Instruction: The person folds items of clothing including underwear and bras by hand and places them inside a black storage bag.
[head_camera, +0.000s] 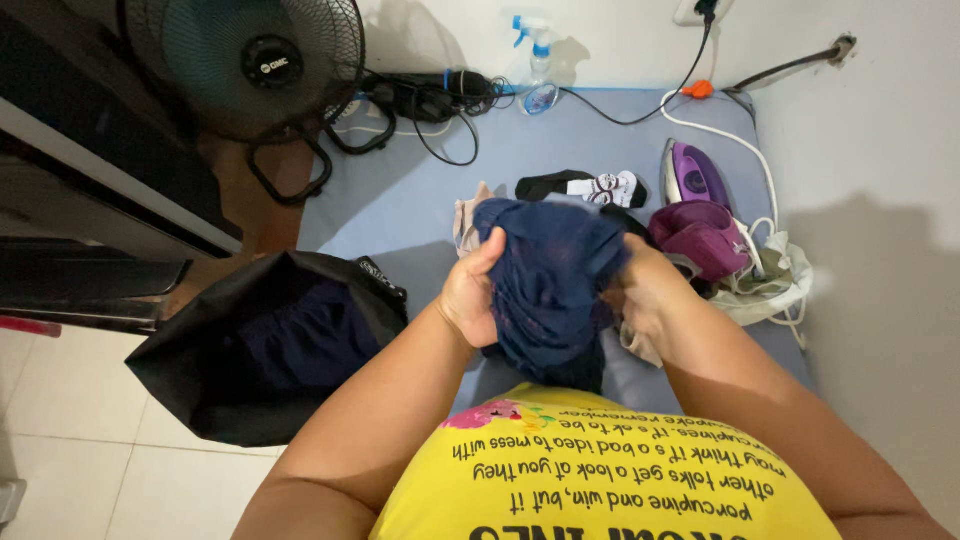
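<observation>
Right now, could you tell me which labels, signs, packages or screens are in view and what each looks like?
Fan badge: small round black disc with pale lettering, centre of the black fan grille, top left.
Shirt print: dark lettering and a pink flower on the yellow shirt, bottom centre.
Spray bottle: clear with a blue trigger, against the far wall; no label discernible.
No screens or signs.

Navy garment (548, 285): soft matt cloth, creased. Iron (692, 176): glossy purple plastic. Bag (262, 345): black, faint sheen. Spray bottle (540, 70): clear plastic. Board cover (590, 135): smooth blue cloth.
</observation>
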